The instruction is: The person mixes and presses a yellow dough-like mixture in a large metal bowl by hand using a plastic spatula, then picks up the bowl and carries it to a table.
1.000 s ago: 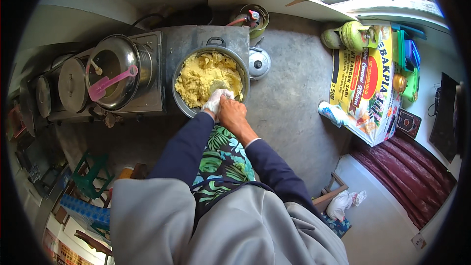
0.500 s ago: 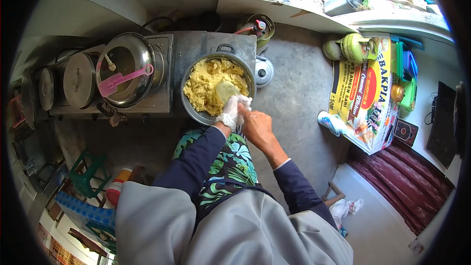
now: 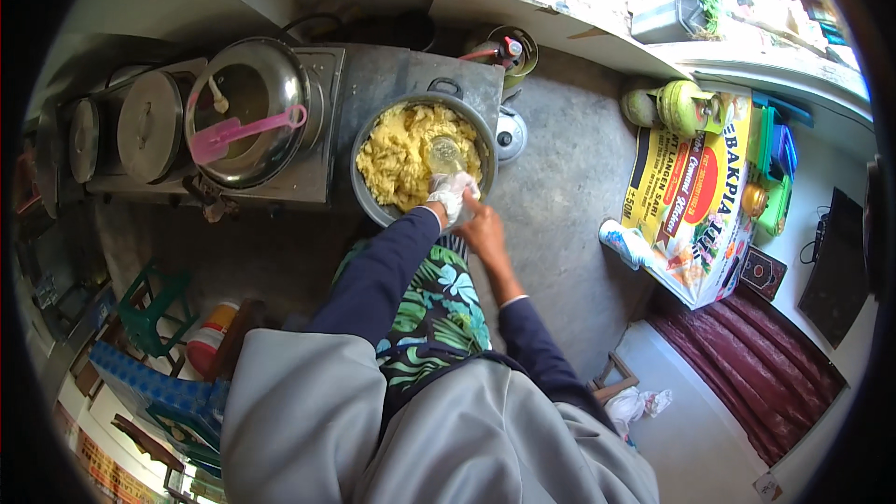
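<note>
A grey pot (image 3: pixel 369 182) holding crumbly yellow mash (image 3: pixel 397 154) stands on the stove counter's edge. My left hand (image 3: pixel 448 194), in a clear plastic glove, grips a translucent cup-like tool (image 3: pixel 443 154) that rests in the mash. My bare right hand (image 3: pixel 481 227) is just right of and below it at the pot's near rim, fingers curled and one reaching to the glove; what they hold, if anything, is hidden.
A stove (image 3: pixel 327 65) at left carries a steel bowl (image 3: pixel 275 79) with a pink spatula (image 3: pixel 219 135) and lidded pots (image 3: pixel 145 149). A kettle (image 3: pixel 509 138) sits behind my pot. Gas cylinders (image 3: pixel 686 103) and a printed board (image 3: pixel 653 187) are at right, green stool (image 3: pixel 149 327) lower left.
My right hand has slid from over my left hand down and right, to beside it. The translucent tool shows more in the mash. The whole view has shifted slightly.
</note>
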### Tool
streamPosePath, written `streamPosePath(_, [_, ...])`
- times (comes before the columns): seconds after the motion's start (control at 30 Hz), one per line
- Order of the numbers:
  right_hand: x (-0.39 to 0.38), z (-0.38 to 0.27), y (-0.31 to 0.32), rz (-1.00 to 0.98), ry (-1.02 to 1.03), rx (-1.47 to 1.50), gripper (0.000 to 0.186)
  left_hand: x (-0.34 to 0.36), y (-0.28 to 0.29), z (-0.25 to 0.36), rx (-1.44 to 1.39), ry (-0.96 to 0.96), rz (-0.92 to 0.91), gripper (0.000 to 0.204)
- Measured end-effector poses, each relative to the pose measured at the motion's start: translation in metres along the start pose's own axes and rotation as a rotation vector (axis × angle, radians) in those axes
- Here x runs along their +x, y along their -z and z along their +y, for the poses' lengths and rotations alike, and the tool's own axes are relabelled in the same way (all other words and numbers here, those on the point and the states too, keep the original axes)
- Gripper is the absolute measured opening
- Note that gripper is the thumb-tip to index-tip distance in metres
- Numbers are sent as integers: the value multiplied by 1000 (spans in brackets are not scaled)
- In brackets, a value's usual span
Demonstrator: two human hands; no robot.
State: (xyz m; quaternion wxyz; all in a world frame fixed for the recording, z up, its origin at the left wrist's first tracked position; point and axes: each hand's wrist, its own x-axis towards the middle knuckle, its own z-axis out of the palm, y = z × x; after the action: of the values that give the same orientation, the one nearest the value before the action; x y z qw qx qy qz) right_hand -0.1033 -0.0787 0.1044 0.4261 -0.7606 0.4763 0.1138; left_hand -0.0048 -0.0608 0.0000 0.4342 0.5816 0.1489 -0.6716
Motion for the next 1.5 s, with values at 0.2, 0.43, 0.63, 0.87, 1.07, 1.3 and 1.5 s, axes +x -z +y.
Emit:
streamPosePath(0.2, [-22, -108, 56, -274, 222, -626, 34, -69, 22, -1, -696, 64, -321, 19])
streamPosePath(0.43, [1, -64, -33, 8, 55, -261, 54, -15, 57, 7, -98, 198, -111, 19])
streamPosePath(0.63, [-28, -16, -12, -57, -8, -189, 62, -18, 21, -32, -118, 137, 33, 15])
streamPosePath(0.87, [-36, -43, 21, -257, 117, -618, 22, -63, -5, -47, -573, 226, -258, 14])
streamPosePath(1.07, [-31, -28, -17, -73, -29, -261, 35, 7, 32, -52, 211, 75, -378, 9])
streamPosePath(1.3, [-57, -5, -9, -56, -14, -266, 40, -25, 12, -73, -320, 246, -186, 8])
streamPosePath(1.5, [-39, -61, -8, -274, 199, -654, 24, -81, 40, -48, -691, 249, -337, 18])
